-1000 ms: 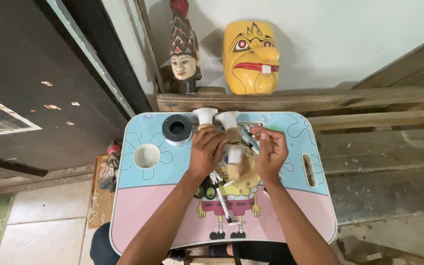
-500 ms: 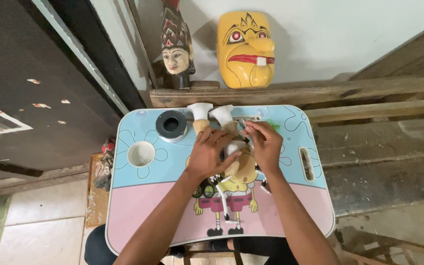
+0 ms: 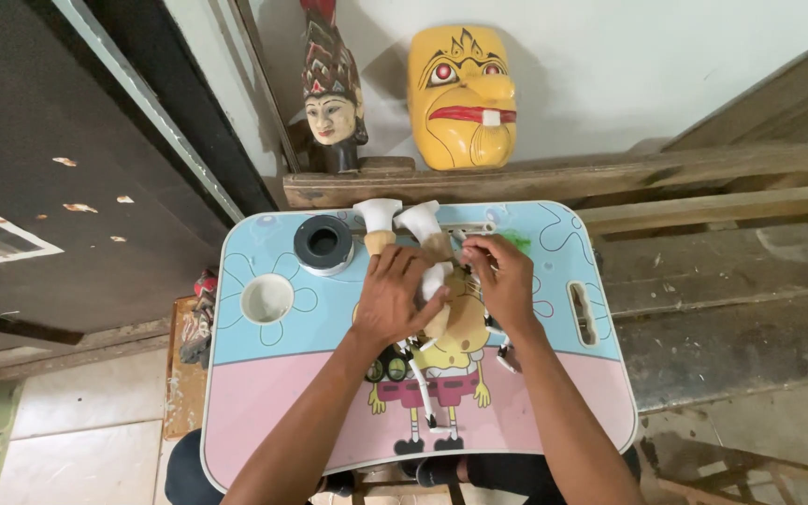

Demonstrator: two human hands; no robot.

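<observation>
Nearest the wearer, on the pink and blue cartoon-printed worktop (image 3: 264,411), both hands meet over a small pale carved piece (image 3: 455,313). The left hand (image 3: 393,299) clamps it from the side; the right hand (image 3: 505,281) pinches its upper edge. A firm left grip and small right-hand moves would likely keep it steady. Beyond stand two white-topped wooden pieces (image 3: 399,224), a black ring (image 3: 324,242), then a yellow mask (image 3: 461,93).

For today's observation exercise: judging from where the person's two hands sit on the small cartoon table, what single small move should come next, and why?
Probably steady the small white-and-tan carved piece with the left hand while the right hand works on its upper end. Both hands already close around it, and two similar white-topped pieces stand just behind, close enough to be knocked.
</observation>
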